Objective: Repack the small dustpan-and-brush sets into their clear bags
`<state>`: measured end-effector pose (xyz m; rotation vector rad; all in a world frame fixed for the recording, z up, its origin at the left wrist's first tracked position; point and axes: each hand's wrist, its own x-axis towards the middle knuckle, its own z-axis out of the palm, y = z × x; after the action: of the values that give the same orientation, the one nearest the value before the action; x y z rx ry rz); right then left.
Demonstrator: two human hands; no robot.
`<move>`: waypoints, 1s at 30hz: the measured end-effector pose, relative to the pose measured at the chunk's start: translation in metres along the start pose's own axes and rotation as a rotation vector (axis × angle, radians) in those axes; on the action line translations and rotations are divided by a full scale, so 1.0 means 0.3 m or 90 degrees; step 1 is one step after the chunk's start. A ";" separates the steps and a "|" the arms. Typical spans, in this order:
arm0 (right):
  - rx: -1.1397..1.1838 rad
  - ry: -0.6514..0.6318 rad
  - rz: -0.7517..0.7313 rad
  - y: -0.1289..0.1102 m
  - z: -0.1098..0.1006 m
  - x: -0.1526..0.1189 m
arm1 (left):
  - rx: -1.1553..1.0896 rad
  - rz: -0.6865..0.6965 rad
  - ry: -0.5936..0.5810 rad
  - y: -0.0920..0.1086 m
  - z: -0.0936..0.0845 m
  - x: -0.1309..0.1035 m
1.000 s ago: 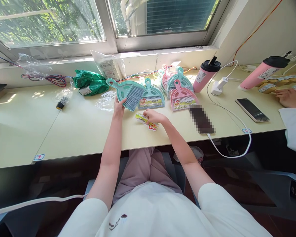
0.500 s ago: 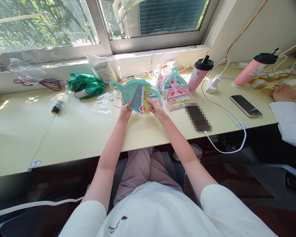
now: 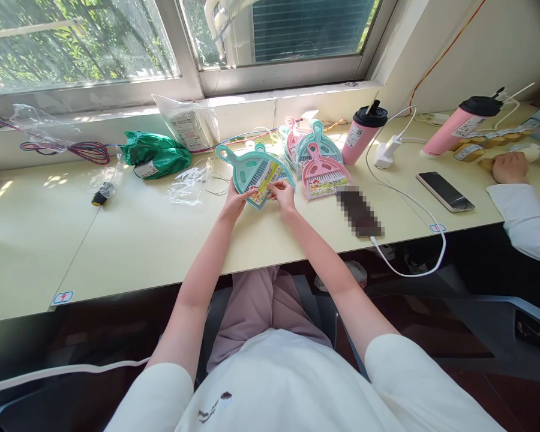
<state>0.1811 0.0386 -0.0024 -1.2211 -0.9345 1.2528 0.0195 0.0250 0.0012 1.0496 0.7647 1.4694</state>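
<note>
A teal mini dustpan and brush set (image 3: 247, 171) is raised over the table in front of me, its looped handle pointing up and to the left. My left hand (image 3: 234, 203) grips its lower left edge, thumb on the front. Across the grey bristles lies a printed yellow label card (image 3: 265, 183), set at a slant. My right hand (image 3: 282, 195) pinches the card's right side between thumb and fingers. Behind it another teal set shows in part. To the right lie a pink dustpan and brush set (image 3: 324, 174) and a teal one (image 3: 317, 144) among others.
A green plastic bag (image 3: 155, 155) and clear wrappers lie at the back left. Pink tumblers (image 3: 362, 135), a white charger (image 3: 387, 153) and a phone (image 3: 445, 191) are on the right. A co-worker's hand (image 3: 510, 167) rests by yellowish pieces at the far right.
The held set has turned clockwise and shifted slightly right. Its label card now slants instead of standing upright, and my right fingers have moved a little lower on it.
</note>
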 end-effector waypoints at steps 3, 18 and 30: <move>-0.055 0.006 -0.016 0.018 -0.008 0.014 | 0.037 0.000 -0.015 -0.012 -0.019 0.008; 0.154 -0.159 0.030 -0.020 -0.021 0.007 | 0.048 -0.013 -0.040 0.008 -0.041 0.009; 0.211 -0.095 0.048 -0.020 -0.024 0.007 | 0.627 0.180 0.480 0.133 -0.179 0.034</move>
<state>0.1895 0.0401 0.0021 -0.9185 -0.7543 1.5081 -0.0458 0.0331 0.0179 1.3340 2.0868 1.7749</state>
